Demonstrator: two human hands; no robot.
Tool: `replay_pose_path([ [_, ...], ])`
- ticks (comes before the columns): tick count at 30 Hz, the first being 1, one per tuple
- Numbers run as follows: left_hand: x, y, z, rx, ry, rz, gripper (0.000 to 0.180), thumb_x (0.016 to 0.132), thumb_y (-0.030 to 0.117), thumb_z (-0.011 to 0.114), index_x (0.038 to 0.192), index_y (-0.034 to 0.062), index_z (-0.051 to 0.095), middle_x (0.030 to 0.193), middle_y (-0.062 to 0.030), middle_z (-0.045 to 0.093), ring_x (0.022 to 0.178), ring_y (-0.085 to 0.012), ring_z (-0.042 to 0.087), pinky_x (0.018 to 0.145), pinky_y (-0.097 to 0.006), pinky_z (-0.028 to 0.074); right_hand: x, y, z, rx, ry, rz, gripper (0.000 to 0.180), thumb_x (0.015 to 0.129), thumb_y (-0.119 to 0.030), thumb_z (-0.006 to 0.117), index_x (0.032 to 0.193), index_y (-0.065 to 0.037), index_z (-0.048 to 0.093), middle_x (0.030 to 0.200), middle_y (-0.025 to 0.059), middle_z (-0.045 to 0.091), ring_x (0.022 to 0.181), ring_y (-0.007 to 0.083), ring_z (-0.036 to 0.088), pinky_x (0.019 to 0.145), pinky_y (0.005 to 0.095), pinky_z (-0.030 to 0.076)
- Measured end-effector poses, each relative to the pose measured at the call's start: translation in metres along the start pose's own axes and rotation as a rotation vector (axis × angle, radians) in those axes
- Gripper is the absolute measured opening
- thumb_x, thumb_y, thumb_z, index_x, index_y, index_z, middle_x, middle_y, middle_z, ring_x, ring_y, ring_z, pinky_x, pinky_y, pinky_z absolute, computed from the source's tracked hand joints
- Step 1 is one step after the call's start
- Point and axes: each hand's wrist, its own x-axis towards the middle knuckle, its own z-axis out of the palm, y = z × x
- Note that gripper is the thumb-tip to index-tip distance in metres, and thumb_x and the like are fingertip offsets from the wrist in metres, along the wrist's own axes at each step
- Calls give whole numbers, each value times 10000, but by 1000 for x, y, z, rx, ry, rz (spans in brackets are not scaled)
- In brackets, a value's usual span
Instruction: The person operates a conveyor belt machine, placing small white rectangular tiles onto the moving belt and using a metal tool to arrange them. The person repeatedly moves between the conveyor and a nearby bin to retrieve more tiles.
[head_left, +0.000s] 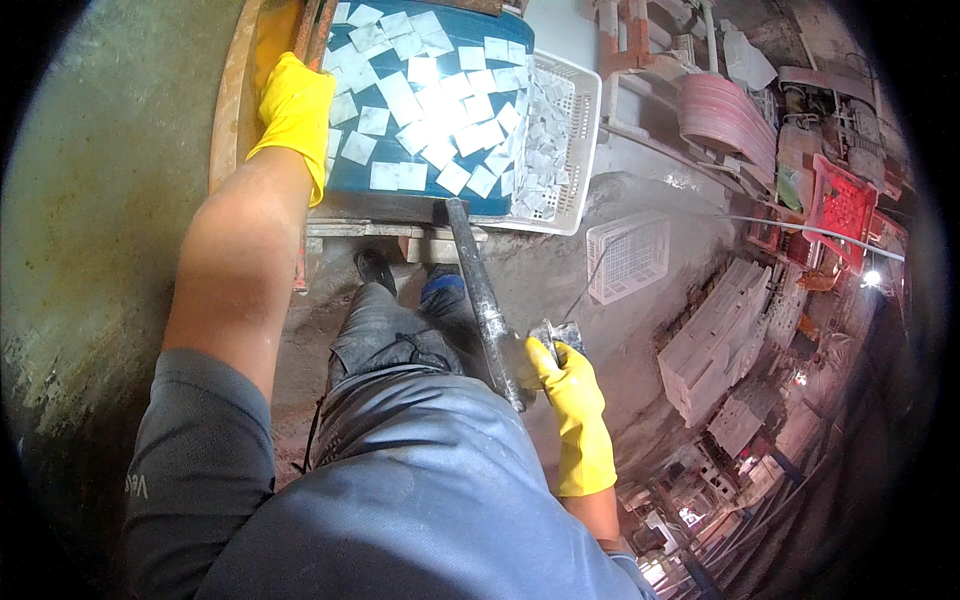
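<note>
1. At the near left corner of the blue drum [470,195], the left hand [295,105] in a yellow rubber glove lies stretched out, fingers flat and released, holding nothing; it rests against the drum's left edge beside a wooden board [228,100].
2. The top of the drum is covered with small pale square tiles [420,90], scattered loosely and overlapping from the left edge to the right edge.
3. Touching the drum's right edge stands a white plastic basket [580,120], filled with more of the same squares.
4. The right hand [565,385], also in a yellow glove, is low by the person's right thigh, its grip clenched around a grey metal piece [560,335] whose top shows above the fingers.
5. Just left of that hand a dark metal bar [480,290] slants from the near edge of the drum down to the person's lap; whether the hand touches it cannot be told.
6. A second white basket [628,258] lies on the grey floor [100,200], apart from the drum on its right side.
7. The person's dark shoes [375,268] stand on the floor just before the drum's near edge.
8. Farther right sit a red crate [842,205] and stacked pale slabs [715,340].
</note>
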Motion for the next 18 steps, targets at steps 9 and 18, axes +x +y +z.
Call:
replay_pose_path([
  [9, 1, -3, 2, -3, 28, 21, 507, 846, 364, 790, 1246, 64, 710, 1226, -235, 745, 1162, -428, 719, 964, -509, 577, 1, 3, 4, 36, 34, -4, 513, 1006, -409, 754, 1210, 61, 717, 925, 131, 772, 778, 197, 717, 756, 335, 552],
  [18, 5, -1, 3, 26, 52, 26, 490, 836, 343, 792, 1203, 28, 715, 1192, -252, 747, 1145, -442, 717, 964, -504, 574, 0, 4, 3, 86, 17, 37, 614, 973, -453, 780, 1267, 80, 705, 994, 131, 767, 867, 185, 697, 828, 329, 534],
])
